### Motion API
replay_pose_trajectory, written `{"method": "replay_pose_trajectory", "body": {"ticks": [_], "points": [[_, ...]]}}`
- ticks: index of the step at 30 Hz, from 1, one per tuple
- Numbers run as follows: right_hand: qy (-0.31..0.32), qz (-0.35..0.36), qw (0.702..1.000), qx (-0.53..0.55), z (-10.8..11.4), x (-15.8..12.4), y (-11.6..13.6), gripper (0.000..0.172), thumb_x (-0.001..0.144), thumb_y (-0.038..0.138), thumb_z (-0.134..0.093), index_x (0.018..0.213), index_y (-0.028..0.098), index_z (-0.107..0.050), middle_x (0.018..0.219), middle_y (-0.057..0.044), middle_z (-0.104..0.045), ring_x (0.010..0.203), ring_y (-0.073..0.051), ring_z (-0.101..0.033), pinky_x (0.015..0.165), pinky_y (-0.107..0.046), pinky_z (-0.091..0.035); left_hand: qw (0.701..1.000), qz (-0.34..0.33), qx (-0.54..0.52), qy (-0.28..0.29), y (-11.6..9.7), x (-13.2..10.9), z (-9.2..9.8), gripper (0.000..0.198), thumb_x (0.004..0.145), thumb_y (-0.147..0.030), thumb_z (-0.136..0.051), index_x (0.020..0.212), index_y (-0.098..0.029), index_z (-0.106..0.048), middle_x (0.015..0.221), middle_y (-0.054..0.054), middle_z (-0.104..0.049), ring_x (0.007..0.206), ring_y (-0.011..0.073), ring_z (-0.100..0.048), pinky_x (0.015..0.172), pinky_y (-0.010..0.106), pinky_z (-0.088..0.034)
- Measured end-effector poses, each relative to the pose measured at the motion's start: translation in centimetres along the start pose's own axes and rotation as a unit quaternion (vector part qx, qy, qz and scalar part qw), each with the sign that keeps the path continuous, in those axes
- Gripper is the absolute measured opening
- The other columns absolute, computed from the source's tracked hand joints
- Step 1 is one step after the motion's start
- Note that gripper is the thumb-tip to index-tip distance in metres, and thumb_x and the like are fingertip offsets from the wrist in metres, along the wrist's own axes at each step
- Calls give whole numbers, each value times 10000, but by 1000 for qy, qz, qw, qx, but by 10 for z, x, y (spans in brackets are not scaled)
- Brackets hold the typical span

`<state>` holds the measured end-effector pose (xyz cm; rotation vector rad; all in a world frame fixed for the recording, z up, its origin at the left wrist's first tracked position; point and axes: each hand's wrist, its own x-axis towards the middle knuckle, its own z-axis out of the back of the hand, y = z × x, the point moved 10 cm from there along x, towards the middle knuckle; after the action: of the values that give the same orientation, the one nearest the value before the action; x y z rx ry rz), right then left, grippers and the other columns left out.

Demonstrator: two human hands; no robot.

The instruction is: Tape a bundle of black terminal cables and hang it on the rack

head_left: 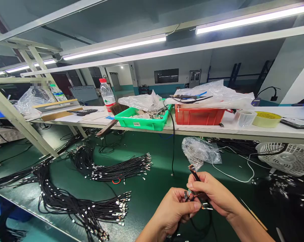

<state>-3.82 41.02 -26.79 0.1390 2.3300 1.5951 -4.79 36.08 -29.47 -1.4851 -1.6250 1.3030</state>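
The left hand (171, 210) and right hand (214, 193) stand together, both clamped on a black terminal-ended cable (194, 173), held above the green-matted tabletop (157, 191), near bundled crimped cables (109, 169)

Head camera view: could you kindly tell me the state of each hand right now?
Left hand: closed, holding thin black metal-tipped cables.
Right hand: closed, holding those cables too.
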Motion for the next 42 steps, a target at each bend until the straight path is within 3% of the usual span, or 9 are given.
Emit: {"method": "replay_pose_trajectory", "body": {"ticks": [26, 28, 31, 33, 39, 42], "points": [[-42, -25, 999, -22, 5, 4, -5, 286, 636, 326, -664, 597, 159, -434, 547, 17, -562, 498, -96, -500, 459, -184, -285, 1000, 11, -5, -25, 6, 2, 6, 322, 649, -353, -694, 570, -133, -472, 473, -58, -375, 393, 25, -209, 408, 226, -77], [-52, -3, 998, -31, 8, 5, -2, 293, 670, 376, -652, 628, 156, -463, 507, 45, -488, 465, -73, -438, 450, -182, -261, 999, 2, -17, -44, 4, 3, 11, 298, 648, -344, -698, 602, -128, -497, 480, -59, -376, 392, 23, -211, 405, 222, -72], [-118, 62, 990, -44, 35, 5, 10, 355, 710, 480, -614, 673, 140, -520, 471, 101, -249, 416, -35, -203, 414, -188, -129, 993, -17, -53, -105, 0, 2, 32, 312, 595, -315, -748, 756, -128, -557, 524, -69, -379, 401, 14, -212, 409, 206, -65], [-177, 97, 979, -35, 66, -2, 18, 393, 692, 516, -623, 678, 133, -536, 502, 104, -181, 441, -41, -125, 419, -205, -82, 986, -42, -79, -143, -7, -1, 52, 402, 559, -292, -776, 868, -136, -571, 580, -69, -393, 414, 1, -200, 418, 195, -65], [-322, 150, 935, 13, 176, -54, 28, 374, 634, 483, -696, 697, 137, -567, 535, 87, -197, 451, -41, -152, 417, -205, -87, 962, -111, -131, -212, -31, -15, 116, 423, 545, -257, -785, 894, -114, -593, 572, -79, -347, 419, -10, -154, 415, 172, -75], [-362, 161, 918, -23, 194, -71, 28, 381, 650, 505, -674, 750, 146, -593, 549, 75, -217, 453, -49, -190, 410, -200, -122, 953, -131, -157, -224, -37, -17, 125, 397, 540, -229, -787, 868, -102, -604, 572, -73, -361, 430, -6, -175, 414, 165, -99]]}}
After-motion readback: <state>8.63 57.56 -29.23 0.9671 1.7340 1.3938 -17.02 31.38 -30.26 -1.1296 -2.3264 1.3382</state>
